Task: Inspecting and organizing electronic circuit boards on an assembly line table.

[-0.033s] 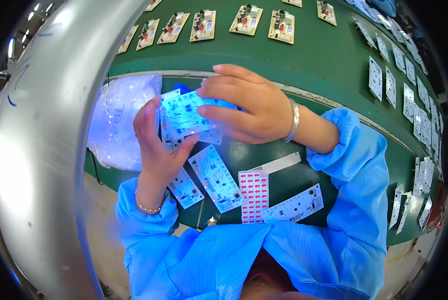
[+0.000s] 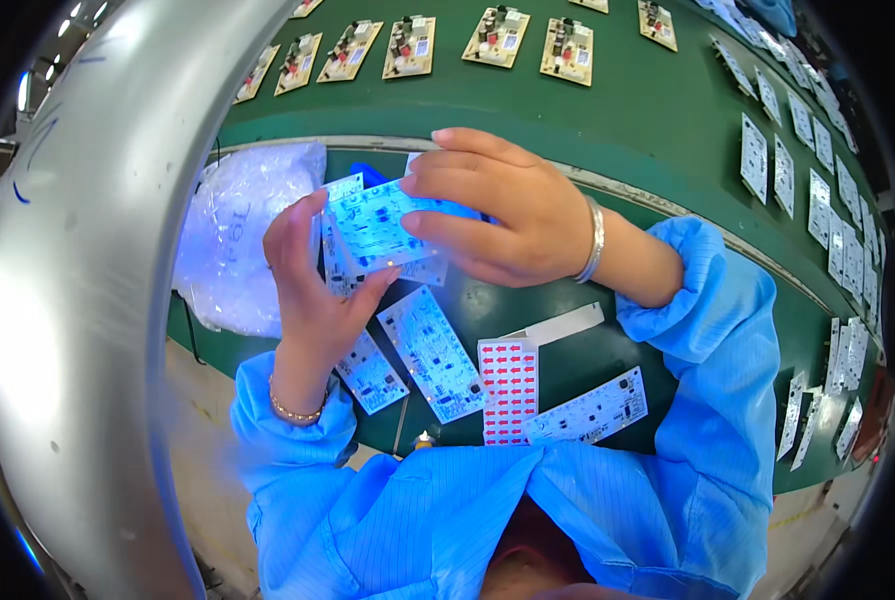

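Under a bright blue glow, a white circuit board (image 2: 373,228) is held up between both hands. My left hand (image 2: 313,315) grips its left side, the thumb at the lower edge and the fingers along the left. From the right, my right hand (image 2: 518,215) has its fingers closed over the board's right part, which they cover. More white boards lie beneath it, partly hidden. Below the hands rest another circuit board (image 2: 431,355), a smaller-looking one (image 2: 373,375) beside my left wrist, and a sheet of red arrow stickers (image 2: 509,390).
A clear plastic bag (image 2: 243,240) lies left of my hands. At the lower right sits a further white board (image 2: 593,408), with a pale strip (image 2: 565,325) above it. Tan boards (image 2: 497,38) line the far side; several white boards stand at right. A silver curved column (image 2: 78,300) fills the left.
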Demonstrator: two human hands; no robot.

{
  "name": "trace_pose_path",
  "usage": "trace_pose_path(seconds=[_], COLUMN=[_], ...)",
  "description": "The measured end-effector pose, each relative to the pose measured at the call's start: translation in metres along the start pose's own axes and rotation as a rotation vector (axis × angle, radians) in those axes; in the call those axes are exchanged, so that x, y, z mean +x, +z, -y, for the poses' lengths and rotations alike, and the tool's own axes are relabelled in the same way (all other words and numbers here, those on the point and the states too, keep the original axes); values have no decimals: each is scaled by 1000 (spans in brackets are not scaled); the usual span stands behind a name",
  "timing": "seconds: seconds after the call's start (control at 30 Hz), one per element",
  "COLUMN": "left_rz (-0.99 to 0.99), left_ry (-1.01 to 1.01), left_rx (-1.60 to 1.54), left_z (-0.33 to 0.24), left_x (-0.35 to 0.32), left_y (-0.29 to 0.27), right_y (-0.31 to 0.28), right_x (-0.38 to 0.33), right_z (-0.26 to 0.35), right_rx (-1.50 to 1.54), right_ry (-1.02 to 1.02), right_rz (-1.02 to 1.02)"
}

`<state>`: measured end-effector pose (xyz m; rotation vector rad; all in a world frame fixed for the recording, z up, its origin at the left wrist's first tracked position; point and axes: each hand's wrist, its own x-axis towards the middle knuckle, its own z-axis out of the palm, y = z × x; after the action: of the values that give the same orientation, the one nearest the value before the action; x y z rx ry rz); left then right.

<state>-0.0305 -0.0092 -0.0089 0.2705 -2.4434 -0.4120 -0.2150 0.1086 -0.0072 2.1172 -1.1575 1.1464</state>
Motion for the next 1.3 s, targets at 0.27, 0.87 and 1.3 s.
trace_pose_path(seconds=[0.27, 0.87, 1.3], left_rz=[-24, -163, -195], left_ry=[90, 247, 244], left_rx=[-266, -445, -478], left_z=[-6, 0, 0], left_x=[-5, -4, -8], left_y=[2, 4, 7], right_y=[-7, -9, -8], right_x=[-9, -30, -31], right_z=[1, -5, -5], right_rx=[152, 98, 109], right_ry=[8, 258, 238], right_rz=[62, -112, -103])
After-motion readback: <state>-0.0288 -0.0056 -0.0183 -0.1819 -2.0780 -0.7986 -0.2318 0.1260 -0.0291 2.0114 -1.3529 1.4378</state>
